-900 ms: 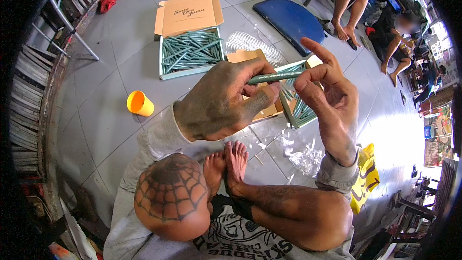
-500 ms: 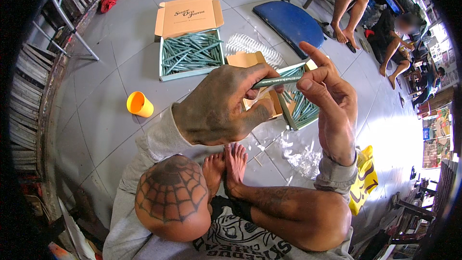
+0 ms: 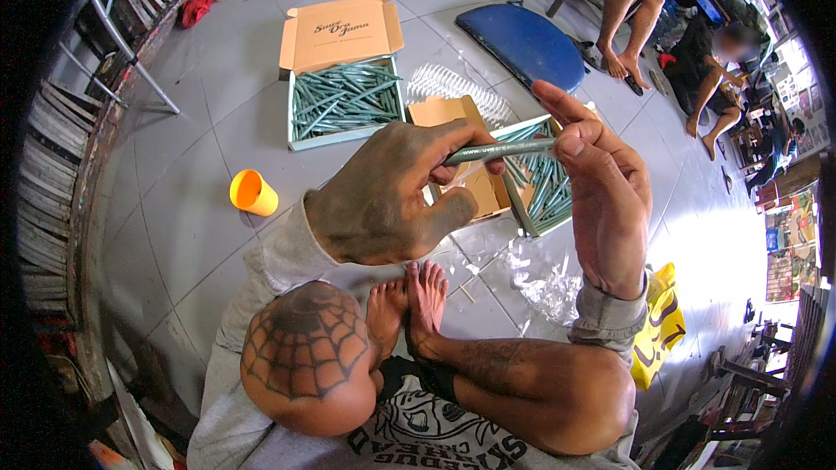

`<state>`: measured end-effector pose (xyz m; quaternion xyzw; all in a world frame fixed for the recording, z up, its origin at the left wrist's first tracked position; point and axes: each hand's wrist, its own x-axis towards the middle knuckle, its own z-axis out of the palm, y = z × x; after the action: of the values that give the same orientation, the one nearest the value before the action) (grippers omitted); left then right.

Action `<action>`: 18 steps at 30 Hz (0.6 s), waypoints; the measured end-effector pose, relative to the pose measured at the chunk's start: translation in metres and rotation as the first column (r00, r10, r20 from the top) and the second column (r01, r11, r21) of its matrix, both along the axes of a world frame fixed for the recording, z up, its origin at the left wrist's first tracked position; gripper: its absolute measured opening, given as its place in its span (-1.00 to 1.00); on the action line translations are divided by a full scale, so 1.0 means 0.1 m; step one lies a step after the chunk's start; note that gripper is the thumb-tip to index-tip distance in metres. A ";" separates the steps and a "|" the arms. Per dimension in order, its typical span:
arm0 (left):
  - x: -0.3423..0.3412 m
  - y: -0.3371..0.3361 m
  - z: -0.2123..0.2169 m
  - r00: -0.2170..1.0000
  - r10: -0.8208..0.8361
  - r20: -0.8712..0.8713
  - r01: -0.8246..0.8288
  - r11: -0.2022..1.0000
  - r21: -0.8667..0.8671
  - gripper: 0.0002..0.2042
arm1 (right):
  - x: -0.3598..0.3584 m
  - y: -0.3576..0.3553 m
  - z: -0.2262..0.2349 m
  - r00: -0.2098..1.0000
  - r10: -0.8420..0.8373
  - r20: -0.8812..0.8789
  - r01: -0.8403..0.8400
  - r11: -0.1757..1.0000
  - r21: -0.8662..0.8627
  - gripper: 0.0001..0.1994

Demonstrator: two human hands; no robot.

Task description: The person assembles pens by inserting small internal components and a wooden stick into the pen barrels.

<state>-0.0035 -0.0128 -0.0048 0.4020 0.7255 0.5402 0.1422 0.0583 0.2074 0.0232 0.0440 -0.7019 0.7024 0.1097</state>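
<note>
A slim green pencil-like stick (image 3: 509, 150) with pale print along its side is held level in front of me. My left hand (image 3: 392, 191), darkly smudged on its back, grips the stick's left end between thumb side and fingers. At the other end, my right hand (image 3: 610, 183) pinches it between thumb and a finger, with another finger raised. Below and behind my hands lies an open box (image 3: 529, 222) full of similar green sticks. Farther left stands another open box (image 3: 300, 139), its brown lid folded back, heaped with the same sticks.
Crumpled clear plastic scraps (image 3: 549, 287) litter the tiled floor before my feet. An orange-yellow cup (image 3: 252, 193) stands left. Behind the boxes are a clear coiled strip (image 3: 457, 91) and a blue padded board (image 3: 522, 43). A yellow bag (image 3: 659, 326) lies right. Other people sit at the far right.
The stick has shifted a little and turned, so its print sits differently. My right hand has moved slightly right, drawing away from my left hand; both still hold the stick.
</note>
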 end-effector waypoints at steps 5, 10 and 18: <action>-0.01 -0.02 -0.02 0.993 -0.021 0.116 0.021 1.000 0.000 -0.58 | -0.01 0.01 0.02 1.000 -0.004 -0.014 0.003 0.998 -0.063 -0.84; -0.03 -0.03 0.02 0.990 -0.056 0.131 0.055 0.998 0.011 -0.55 | -0.01 0.00 0.02 1.000 -0.023 0.009 0.024 0.998 -0.052 -0.82; -0.04 -0.05 -0.01 0.993 -0.047 0.107 0.046 0.999 0.015 -0.43 | 0.00 0.00 0.01 1.000 0.005 -0.015 -0.006 0.997 -0.073 -0.81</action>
<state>-0.0076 -0.0176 -0.0057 0.3900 0.7040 0.5620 0.1910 0.0587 0.2074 0.0246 0.0469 -0.6747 0.7276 0.1146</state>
